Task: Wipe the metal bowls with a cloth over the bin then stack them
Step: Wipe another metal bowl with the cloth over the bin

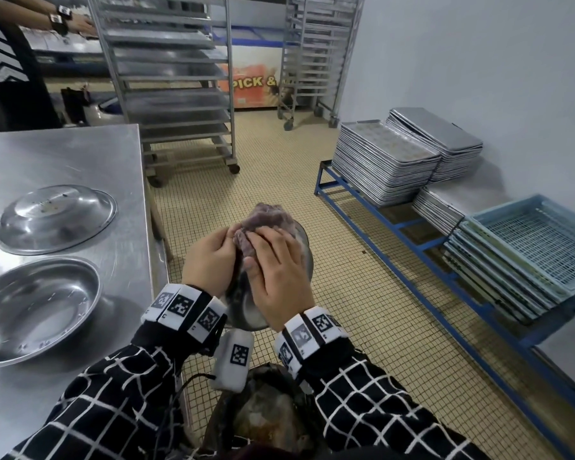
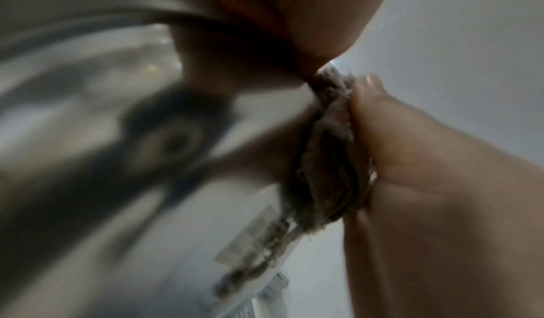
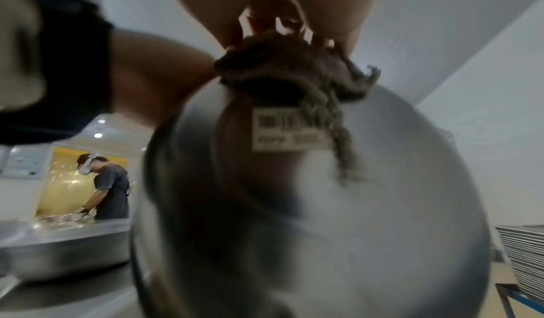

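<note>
Right hand [image 1: 279, 277] lies over the wadded cloth [image 1: 263, 224], fingers curled down on it, pressing it against the metal bowl [image 1: 246, 310] held on edge between both hands. Left hand [image 1: 210, 260] grips the bowl's left rim, fingertips meeting the cloth at the top. Most of the bowl is hidden behind the two hands in the head view; only a lower sliver and a bit of right rim show. Left wrist view is badly blurred: bowl wall [image 2: 117, 125], cloth [image 2: 329, 160] squeezed against it, little else legible. Right wrist view shows the bowl's outer base [image 3: 324, 206] with a white barcode label [image 3: 288, 130], print unreadable, cloth [image 3: 294, 67] bunched at the top under the fingers.

Bin [image 1: 266, 416] sits directly below the wrists, partly covered by the sleeves, contents dark and indistinct.

Left, on the steel table [image 1: 80, 154]: one open bowl [image 1: 37, 307] nearest, cut by the frame edge; an upturned bowl [image 1: 55, 219] just beyond it, apart.

Right: blue plastic crates [image 1: 525, 257], then stacked baking trays [image 1: 385, 164] on a blue frame. Farther off, wheeled tray racks [image 1: 173, 81]; another person's arm [image 1: 70, 21] at top left, mostly cut off.
</note>
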